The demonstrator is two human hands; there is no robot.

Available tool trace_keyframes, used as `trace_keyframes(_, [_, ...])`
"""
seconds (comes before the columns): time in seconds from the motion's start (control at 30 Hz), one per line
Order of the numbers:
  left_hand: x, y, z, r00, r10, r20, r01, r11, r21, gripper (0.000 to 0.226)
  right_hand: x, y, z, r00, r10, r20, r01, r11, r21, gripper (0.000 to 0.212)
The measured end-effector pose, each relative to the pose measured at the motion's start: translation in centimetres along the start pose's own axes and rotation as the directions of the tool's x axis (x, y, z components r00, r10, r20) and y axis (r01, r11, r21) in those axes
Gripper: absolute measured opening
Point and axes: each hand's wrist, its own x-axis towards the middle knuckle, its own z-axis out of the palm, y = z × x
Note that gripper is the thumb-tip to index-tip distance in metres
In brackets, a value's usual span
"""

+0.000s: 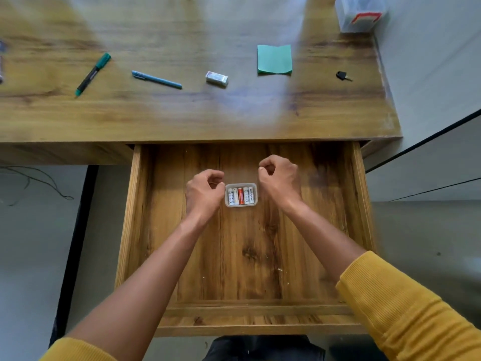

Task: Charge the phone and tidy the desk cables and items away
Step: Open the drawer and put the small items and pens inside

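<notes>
battery tray [241, 195]: small clear plastic tray on the floor of the open drawer, roughly centre, a bit toward the far side; holds five AA-type cells side by side, four white, one orange.
left hand [204, 191]: just left of the tray, fingers curled, fingertips touching or almost touching the tray's left edge; cannot tell if it pinches the rim or has let go.
right hand [279, 178]: just right of the tray and slightly farther, fingers curled in a loose fist, nothing held, apart from the tray.
drawer [135, 204]: wooden, pulled fully out toward the person; only the tray in it.
step: judged as placing the tray in the drawer; to do well, set it flat, free both hands straight up so the cells don't roll, leave room for the rest.
desk [182, 113]: items in a row, left to right: green marker [93, 74], blue pen [156, 79], eraser [217, 78], green sticky notes [274, 59], small key [343, 76].
box [360, 13]: translucent, far right corner of desk; contents unclear.
phone: not in view.
loose cable [36, 182]: dark wires on the floor, left, below the desk.
</notes>
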Motion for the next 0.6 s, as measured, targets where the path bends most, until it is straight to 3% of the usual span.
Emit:
trace_keyframes(0.33, [8.1, 8.1, -1.2, 0.965, 0.243, -0.093, -0.236, 0.968, 0.084, 0.025, 9.2, -4.6, -4.6, 0.964, -0.218, -0.156, 0.212, 0.976, -0.051, 0.021])
trace_keyframes(0.6, [17.8, 12.9, -0.8, 0.945, 0.272, -0.182, -0.210, 0.931, 0.299, 0.036, 19.2, -2.8, -8.9, 0.965, -0.135, -0.226, 0.093, 0.978, -0.187, 0.034])
